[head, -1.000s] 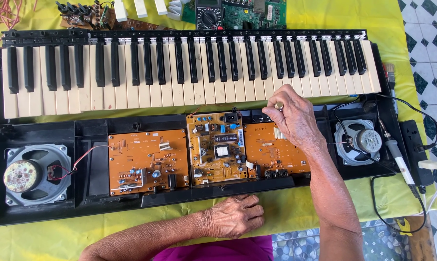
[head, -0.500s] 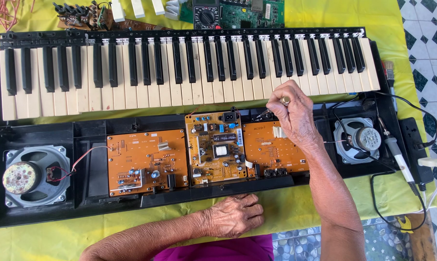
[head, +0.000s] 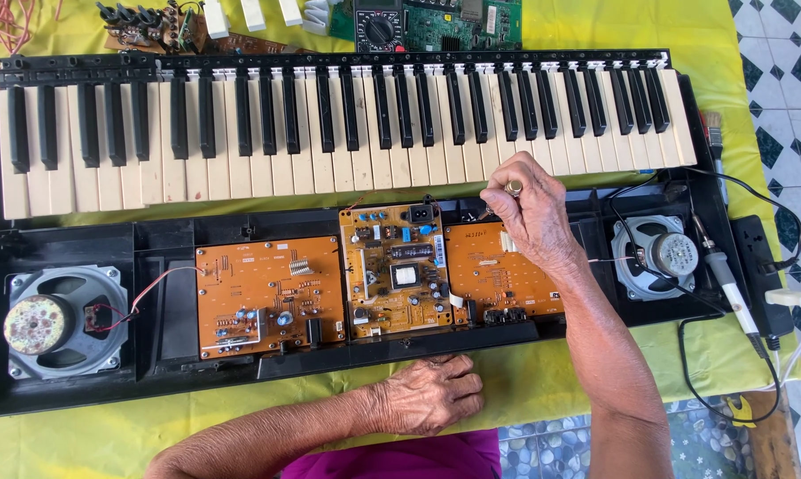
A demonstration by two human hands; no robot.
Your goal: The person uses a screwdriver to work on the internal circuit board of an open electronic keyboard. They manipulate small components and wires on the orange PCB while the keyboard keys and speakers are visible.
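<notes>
An opened black electronic keyboard case (head: 152, 377) lies on a yellow cloth, with the key bed (head: 329, 133) tilted back. Inside sit three orange circuit boards: left (head: 267, 293), middle (head: 396, 270) and right (head: 498, 275). My right hand (head: 533, 217) hovers over the right board's top edge. Its fingertips pinch a small round-topped tool (head: 513, 188), likely a screwdriver seen end-on. My left hand (head: 431, 395) rests loosely curled on the cloth at the case's near edge and holds nothing.
A large speaker (head: 54, 319) sits at the case's left end and a smaller one (head: 657, 257) at the right. A soldering iron (head: 728, 284) and black cables lie at the right. A multimeter (head: 378, 27) and loose boards lie beyond the keys. Tiled floor shows at the right.
My right hand stays over the right board, its fingertips shifting only slightly around the tool. My left hand has not moved.
</notes>
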